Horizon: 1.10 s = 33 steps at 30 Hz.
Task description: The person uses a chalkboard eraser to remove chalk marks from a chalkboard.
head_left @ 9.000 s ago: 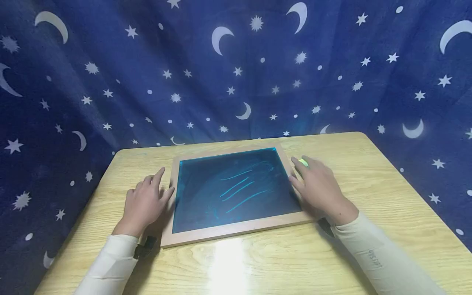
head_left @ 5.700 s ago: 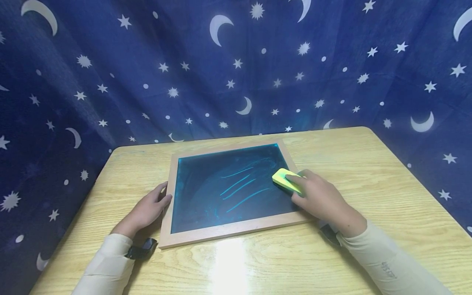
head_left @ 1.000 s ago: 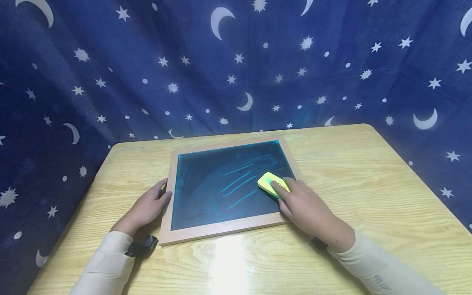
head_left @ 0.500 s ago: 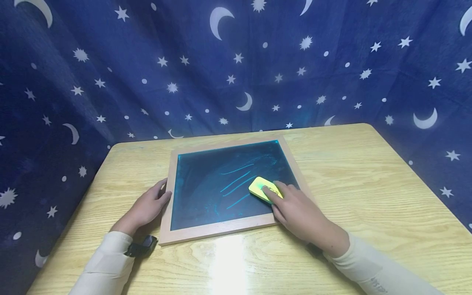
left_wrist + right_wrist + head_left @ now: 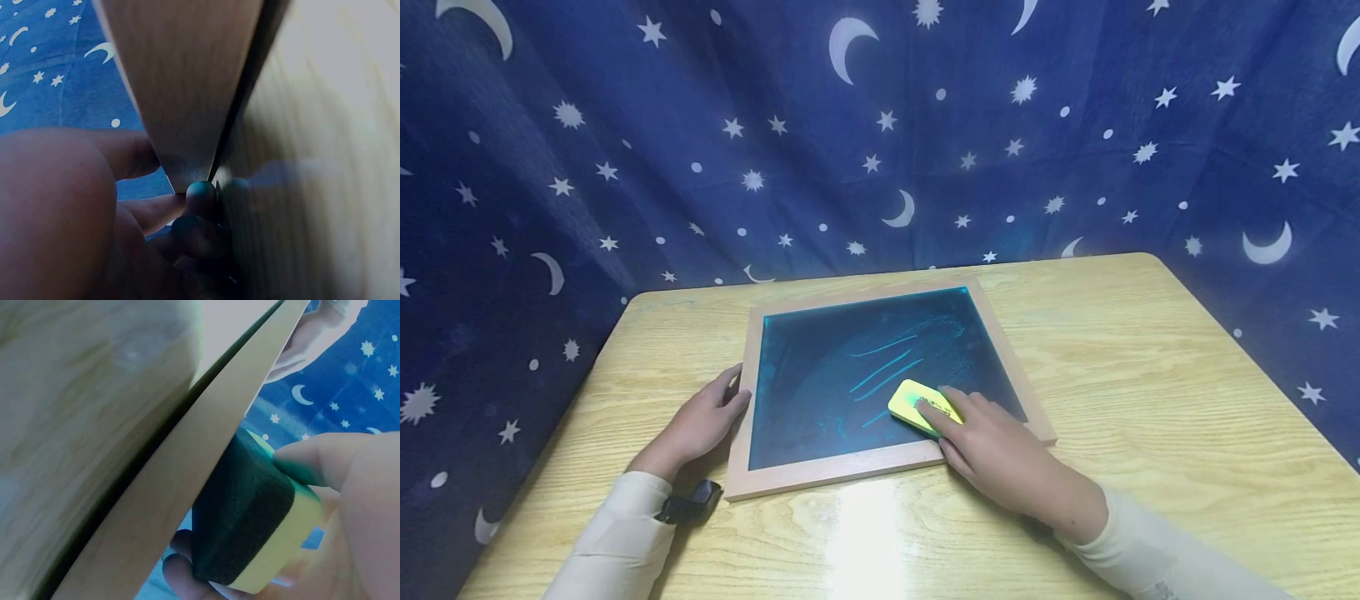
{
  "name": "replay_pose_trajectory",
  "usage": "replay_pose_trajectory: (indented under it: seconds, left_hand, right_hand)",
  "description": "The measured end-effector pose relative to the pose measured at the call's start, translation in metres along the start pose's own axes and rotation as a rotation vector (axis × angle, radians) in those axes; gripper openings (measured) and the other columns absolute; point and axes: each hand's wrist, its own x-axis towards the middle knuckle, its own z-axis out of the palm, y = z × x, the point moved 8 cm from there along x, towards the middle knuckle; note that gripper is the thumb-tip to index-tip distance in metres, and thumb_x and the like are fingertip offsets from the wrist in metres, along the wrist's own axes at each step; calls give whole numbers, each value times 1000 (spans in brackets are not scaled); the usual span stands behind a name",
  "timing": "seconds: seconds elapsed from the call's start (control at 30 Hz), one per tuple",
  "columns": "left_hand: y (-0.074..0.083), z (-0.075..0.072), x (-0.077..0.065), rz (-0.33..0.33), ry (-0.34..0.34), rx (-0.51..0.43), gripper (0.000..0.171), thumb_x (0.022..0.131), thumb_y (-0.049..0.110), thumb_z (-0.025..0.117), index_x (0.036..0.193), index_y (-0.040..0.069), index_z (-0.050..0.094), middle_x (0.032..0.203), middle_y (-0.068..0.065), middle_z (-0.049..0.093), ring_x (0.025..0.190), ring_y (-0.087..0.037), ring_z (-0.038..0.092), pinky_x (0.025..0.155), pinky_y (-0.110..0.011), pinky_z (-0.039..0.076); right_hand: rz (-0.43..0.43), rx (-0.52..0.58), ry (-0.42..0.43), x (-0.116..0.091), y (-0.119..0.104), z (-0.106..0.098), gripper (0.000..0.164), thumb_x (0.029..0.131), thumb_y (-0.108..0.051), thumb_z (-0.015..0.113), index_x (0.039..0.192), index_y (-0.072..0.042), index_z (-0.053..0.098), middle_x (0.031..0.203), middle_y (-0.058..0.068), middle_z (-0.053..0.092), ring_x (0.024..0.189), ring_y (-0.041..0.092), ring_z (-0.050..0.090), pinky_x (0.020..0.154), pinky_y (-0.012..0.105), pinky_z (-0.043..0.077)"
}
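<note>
- Head view: right hand (image 5: 996, 450) had fingers closed round yellow eraser (image 5: 912, 395), on near right part of chalkboard (image 5: 805, 383).
- Left hand (image 5: 698, 421), fingers bent, gripped chalkboard's left edge.

The right hand (image 5: 1007, 454) covers the end of the eraser (image 5: 910, 392) nearer the table's (image 5: 1120, 358) right edge. Print on its yellow top, partly under a finger, is too small to read. Whether the lowest chalk line (image 5: 874, 418) runs on beneath the eraser cannot be told. In the head view, the left hand (image 5: 696, 421) hides most of its own fingers; the left wrist view loses some in shadow. The table's near edge and near corners are cut off, as are both sleeves (image 5: 625, 529). Both wrist views blur the wood grain.
</note>
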Motion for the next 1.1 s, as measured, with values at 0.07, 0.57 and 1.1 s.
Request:
replay_pose_trajectory:
  seconds: [0.07,0.57,1.1]
  left_hand:
    - [0,0,0,1,1,-3,61,109,33,36,159,2,20,157,-31,31,142,-51,34,114,-64,32]
    - [-2,0,1,-1,6,-6,61,109,32,36,158,1,20,156,-31,34,142,-50,36,115,-64,31]
    - [-4,0,2,-4,9,-11,60,109,31,36,158,0,20,156,-32,34,141,-50,38,115,-63,32]
  right_hand:
    - [-16,4,-4,-1,-3,0,51,97,-20,60,147,-20,52,140,16,55,106,29,62,89,44,54]
    - [-68,1,15,-2,-10,3,50,98,-23,60,147,-19,52,138,15,56,102,25,61,89,41,54]
    - [-8,5,12,-1,-4,3,50,96,-23,63,145,-21,54,135,14,59,99,24,63,81,37,57]
